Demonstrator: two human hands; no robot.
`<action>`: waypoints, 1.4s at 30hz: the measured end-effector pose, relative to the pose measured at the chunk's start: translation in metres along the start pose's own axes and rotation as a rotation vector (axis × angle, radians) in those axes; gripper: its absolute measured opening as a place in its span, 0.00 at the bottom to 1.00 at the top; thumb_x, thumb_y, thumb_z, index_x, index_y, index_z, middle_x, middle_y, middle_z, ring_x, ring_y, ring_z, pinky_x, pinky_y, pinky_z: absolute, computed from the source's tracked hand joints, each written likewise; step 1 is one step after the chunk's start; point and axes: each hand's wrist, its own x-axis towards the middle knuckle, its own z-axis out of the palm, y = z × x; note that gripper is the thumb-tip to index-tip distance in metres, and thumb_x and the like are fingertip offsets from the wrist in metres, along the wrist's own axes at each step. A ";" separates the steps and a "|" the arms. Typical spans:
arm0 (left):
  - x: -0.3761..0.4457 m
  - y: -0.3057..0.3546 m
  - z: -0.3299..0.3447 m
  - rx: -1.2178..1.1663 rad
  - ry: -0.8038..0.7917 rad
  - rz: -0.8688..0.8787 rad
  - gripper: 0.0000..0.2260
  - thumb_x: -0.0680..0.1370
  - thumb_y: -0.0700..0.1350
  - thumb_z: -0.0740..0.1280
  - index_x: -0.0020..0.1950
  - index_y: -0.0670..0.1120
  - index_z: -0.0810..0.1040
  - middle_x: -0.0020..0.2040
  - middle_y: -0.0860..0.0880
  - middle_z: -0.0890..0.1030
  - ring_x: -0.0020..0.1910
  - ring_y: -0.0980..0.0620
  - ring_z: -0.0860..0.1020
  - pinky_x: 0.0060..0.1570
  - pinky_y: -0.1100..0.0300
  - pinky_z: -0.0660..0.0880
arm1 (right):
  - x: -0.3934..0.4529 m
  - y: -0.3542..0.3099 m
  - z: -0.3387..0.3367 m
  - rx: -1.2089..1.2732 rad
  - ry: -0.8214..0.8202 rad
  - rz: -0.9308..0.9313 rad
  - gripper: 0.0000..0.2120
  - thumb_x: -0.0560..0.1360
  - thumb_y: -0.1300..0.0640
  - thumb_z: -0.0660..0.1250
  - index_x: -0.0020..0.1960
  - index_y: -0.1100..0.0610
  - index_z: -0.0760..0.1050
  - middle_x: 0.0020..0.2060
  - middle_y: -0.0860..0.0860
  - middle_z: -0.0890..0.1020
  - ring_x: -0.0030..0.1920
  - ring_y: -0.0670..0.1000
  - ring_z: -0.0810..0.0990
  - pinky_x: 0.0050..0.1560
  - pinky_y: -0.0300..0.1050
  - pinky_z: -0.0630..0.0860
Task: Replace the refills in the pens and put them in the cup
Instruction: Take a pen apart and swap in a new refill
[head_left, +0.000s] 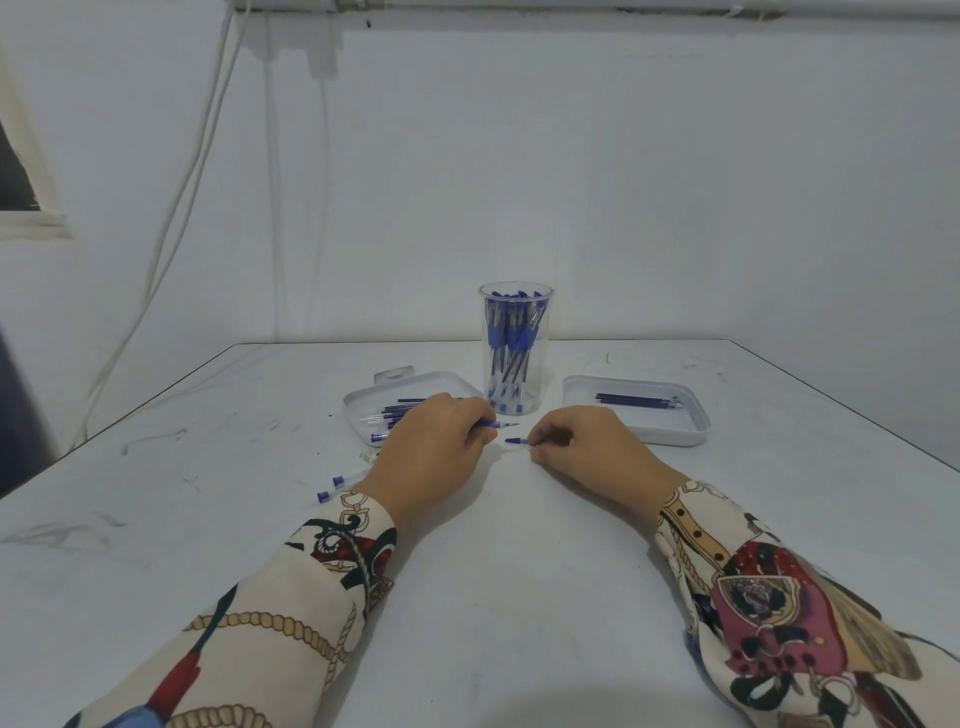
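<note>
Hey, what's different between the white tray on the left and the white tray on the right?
The left tray sits partly behind the left hand, while the right tray is in plain view beyond the right hand. The left tray holds a loose jumble of blue-ended pieces; the right tray holds a few thin dark refills lying side by side. Both are shallow, white, rounded trays flanking the clear cup.

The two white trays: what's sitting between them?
In the head view, a clear cup full of blue pens stands between the left tray and the right tray; both hands work just in front of it.
</note>
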 end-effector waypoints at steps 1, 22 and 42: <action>0.000 0.000 0.000 0.001 0.000 0.000 0.09 0.79 0.48 0.60 0.55 0.48 0.77 0.43 0.52 0.75 0.43 0.56 0.68 0.40 0.63 0.61 | 0.000 0.000 0.001 -0.008 -0.004 -0.005 0.06 0.74 0.56 0.69 0.50 0.50 0.82 0.44 0.43 0.81 0.43 0.39 0.76 0.43 0.27 0.68; 0.001 -0.002 0.004 -0.013 -0.019 -0.011 0.09 0.79 0.47 0.61 0.56 0.48 0.77 0.44 0.52 0.75 0.45 0.55 0.69 0.43 0.62 0.64 | 0.000 -0.001 0.002 -0.035 0.063 -0.052 0.16 0.74 0.60 0.65 0.60 0.47 0.77 0.51 0.42 0.79 0.47 0.41 0.75 0.50 0.36 0.73; 0.003 -0.004 0.004 0.011 0.011 0.049 0.10 0.79 0.44 0.62 0.59 0.46 0.77 0.52 0.50 0.77 0.50 0.52 0.73 0.46 0.66 0.63 | 0.000 -0.005 -0.003 -0.077 0.262 -0.262 0.08 0.76 0.57 0.68 0.52 0.50 0.83 0.37 0.33 0.74 0.46 0.45 0.72 0.49 0.42 0.70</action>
